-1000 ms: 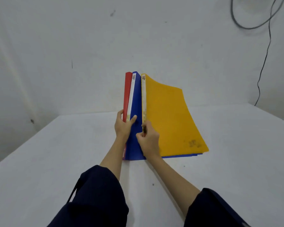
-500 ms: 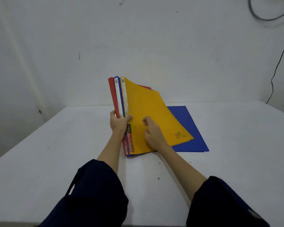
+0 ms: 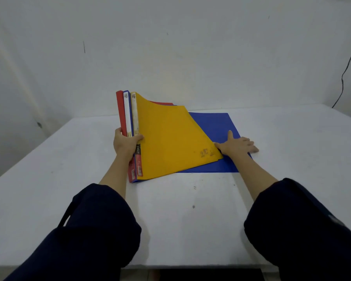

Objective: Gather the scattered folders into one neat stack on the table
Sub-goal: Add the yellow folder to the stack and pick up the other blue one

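The left hand (image 3: pixel 126 144) is clamped around the spines of three folders, a red folder (image 3: pixel 121 112), a blue-spined folder (image 3: pixel 127 114) and a yellow folder (image 3: pixel 170 136), and holds them tilted with the spine ends raised and the lower edges on the table (image 3: pixel 69 159). The right hand (image 3: pixel 236 146) lies flat with its fingers spread, grasping nothing, on a loose blue folder (image 3: pixel 213 123) that rests flat on the table. Taking the yellow folder as landmark, the left hand grips at its left edge, the right hand sits just off its right corner, and the loose blue folder extends from beneath its right side toward the wall (image 3: pixel 170 47). The step in hand appears to be the merging of the last folder into the held bundle. The next move likely calls for the right hand to slide the blue folder leftward under the yellow cover until the spines align, after which the bundle can be lowered flat and its edges squared. Compared with the frame half a second earlier, the right hand has left the face of the yellow folder and moved rightward onto the blue folder; the left-hand grip is unchanged. One second earlier, both hands held the bundle upright at the spines.
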